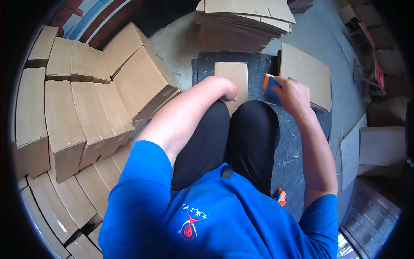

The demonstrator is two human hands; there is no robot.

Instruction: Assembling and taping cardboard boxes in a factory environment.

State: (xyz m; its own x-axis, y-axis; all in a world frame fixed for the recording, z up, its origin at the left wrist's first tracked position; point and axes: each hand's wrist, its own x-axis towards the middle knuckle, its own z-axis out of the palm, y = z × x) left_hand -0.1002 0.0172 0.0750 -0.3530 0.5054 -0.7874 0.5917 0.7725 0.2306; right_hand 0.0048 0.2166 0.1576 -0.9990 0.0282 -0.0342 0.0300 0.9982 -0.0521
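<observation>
A tan cardboard piece (238,73) lies on the dark mat in front of my knees. My left hand (227,90) is over it, wrist bent and fingers curled down. What those fingers hold, if anything, is hidden under the hand. To the right, my right hand (294,94) grips a blue hand tool with an orange edge (270,84), which looks like a tape dispenser. It is held just above the mat, between the cardboard piece and a stack of flat cardboard (305,75). Part of the tool is covered by my fingers.
Closed cardboard boxes (64,112) are piled on the left. A tall stack of flattened cartons (235,34) stands ahead, beyond the dark mat (297,149). An orange object (281,197) lies by my right thigh. More cardboard (381,146) is at the far right.
</observation>
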